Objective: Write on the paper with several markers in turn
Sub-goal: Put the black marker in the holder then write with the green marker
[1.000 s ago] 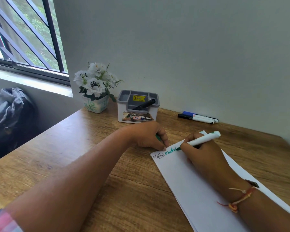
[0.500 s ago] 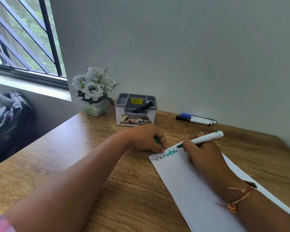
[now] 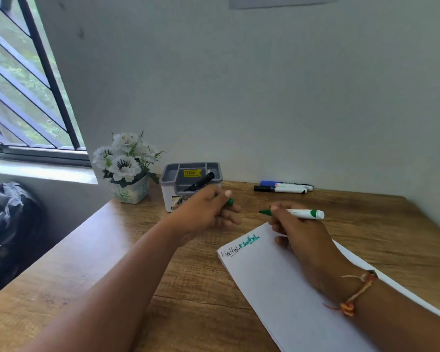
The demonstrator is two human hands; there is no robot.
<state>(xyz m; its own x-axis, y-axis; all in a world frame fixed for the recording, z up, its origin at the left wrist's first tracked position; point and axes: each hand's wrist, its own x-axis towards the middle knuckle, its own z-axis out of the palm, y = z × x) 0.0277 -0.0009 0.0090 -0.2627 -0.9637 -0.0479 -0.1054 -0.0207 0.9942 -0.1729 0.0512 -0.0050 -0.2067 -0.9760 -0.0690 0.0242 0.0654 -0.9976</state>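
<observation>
A white sheet of paper (image 3: 285,283) lies on the wooden desk (image 3: 193,295), with a black word and a green word (image 3: 249,242) written near its top left corner. My right hand (image 3: 302,240) holds an uncapped green marker (image 3: 302,214) level above the desk, its tip pointing left and clear of the paper. My left hand (image 3: 208,212) hovers just left of that tip and grips the green cap (image 3: 229,201). A black marker (image 3: 280,189) and a blue marker (image 3: 285,184) lie side by side by the wall.
A grey desk organiser (image 3: 191,179) with a black marker (image 3: 200,182) in it stands behind my left hand. A pot of white flowers (image 3: 127,171) sits to its left. A dark bag (image 3: 10,224) lies below the barred window (image 3: 23,85).
My right hand lifted the green marker off the paper and turned it level. My left hand left the paper's corner and rose with the cap. The view tilted upward.
</observation>
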